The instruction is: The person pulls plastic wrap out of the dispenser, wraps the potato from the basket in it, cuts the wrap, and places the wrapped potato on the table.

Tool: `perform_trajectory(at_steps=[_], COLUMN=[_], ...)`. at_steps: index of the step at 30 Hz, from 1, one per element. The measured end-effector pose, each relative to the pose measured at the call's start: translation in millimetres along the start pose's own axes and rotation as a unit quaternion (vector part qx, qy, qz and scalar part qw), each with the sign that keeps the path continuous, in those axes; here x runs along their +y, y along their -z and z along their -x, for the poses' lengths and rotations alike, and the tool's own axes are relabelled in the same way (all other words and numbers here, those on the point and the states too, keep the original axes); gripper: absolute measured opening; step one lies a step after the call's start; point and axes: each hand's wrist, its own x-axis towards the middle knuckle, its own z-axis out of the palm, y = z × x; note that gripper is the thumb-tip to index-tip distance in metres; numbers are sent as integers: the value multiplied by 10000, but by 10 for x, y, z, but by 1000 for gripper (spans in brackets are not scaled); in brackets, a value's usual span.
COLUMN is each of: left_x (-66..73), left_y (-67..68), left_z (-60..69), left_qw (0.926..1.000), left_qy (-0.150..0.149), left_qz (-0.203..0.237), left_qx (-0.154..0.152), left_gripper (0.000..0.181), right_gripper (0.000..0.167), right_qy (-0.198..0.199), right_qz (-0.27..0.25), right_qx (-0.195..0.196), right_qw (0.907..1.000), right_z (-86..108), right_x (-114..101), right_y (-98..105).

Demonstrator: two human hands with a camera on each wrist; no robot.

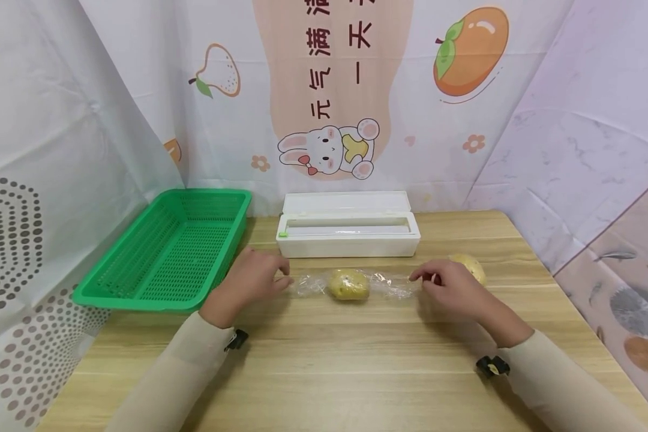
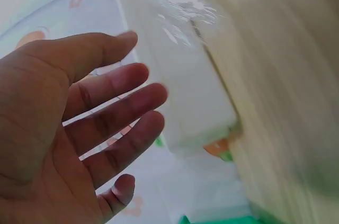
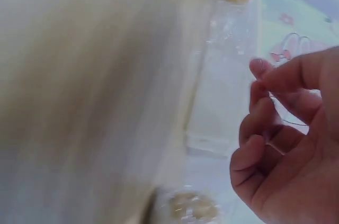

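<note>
A potato (image 1: 348, 284) wrapped in clear cling film lies mid-table, its film ends (image 1: 394, 286) stretching out to both sides. By the left film end is my left hand (image 1: 256, 276); in the left wrist view its fingers (image 2: 130, 102) are spread and loosely bent, holding nothing. Beside the right film end, my right hand (image 1: 453, 288) has its fingers (image 3: 254, 155) loosely curled, with no film visible between them. Partly hidden behind that hand is a second potato (image 1: 468, 267), which looks film-covered in the right wrist view.
A white cling film dispenser (image 1: 348, 246) with its lid raised stands at the back of the wooden table (image 1: 335, 378). To the left is a green plastic basket (image 1: 167, 303). Behind the table hangs a printed curtain (image 1: 221, 150).
</note>
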Motion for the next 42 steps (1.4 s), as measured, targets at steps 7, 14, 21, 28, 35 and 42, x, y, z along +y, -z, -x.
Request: perform_trajectory(at_steps=[7,14,21,28,35,42], left_x=[301,410,444,467,492,482], left_y=[-35,-154,-272,-303,-324,-338], left_z=[-275,-390,-397,-410,-401,-403], left_qw=[9978,9916,9918,9909,9884,9771], left_qy=[-442,-706,-762,-836,-631,-543], left_qz=[440,1027,997,1045,1375,2025], left_qx=[-224,-339,-237,-109,-159,-358], left_gripper=[51,39,20,14,13,14], right_gripper=[12,11,15,12,16,21], right_qy=[670,870,946,709,518,441], right_qz=[-58,197,268,269,149,-220], right_qx=[260,-735,-746,-742,-693,-725], right_qw=[9974,9933,9924,9944,9961,9962], right_z=[-185,-390,-452,-497,-519,-521], right_x=[-233,-367,-336,-345,-371,-338], right_y=[27,-322,-437,-487,-510,-546])
